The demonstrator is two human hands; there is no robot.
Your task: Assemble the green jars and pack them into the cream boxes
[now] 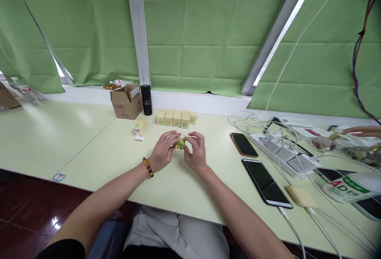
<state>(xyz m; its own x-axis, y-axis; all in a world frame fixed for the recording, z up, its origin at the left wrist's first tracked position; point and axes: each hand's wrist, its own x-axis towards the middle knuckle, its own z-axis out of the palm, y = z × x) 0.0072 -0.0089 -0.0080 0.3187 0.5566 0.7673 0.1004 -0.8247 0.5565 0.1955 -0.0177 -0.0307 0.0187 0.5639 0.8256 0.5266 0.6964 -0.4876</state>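
Observation:
A small round green object with a pale loop (179,144) is held just above the table in front of me; its exact kind is unclear. My left hand (163,148), with a beaded bracelet on the wrist, grips it from the left with bent fingers. From the other side, my right hand (195,151) has its curled fingertips against the green object. Beyond my hands, several small cream boxes with green labels (176,119) stand close together. An opened cream box (139,129) with its flap out lies to the left of them.
At the back stand a cardboard carton (127,103) and a black cylinder (146,100). To the right lie two phones (244,144), a white power strip (284,154) and tangled white cables. Another person's hand (363,131) shows at the right edge, near a white bottle (354,187).

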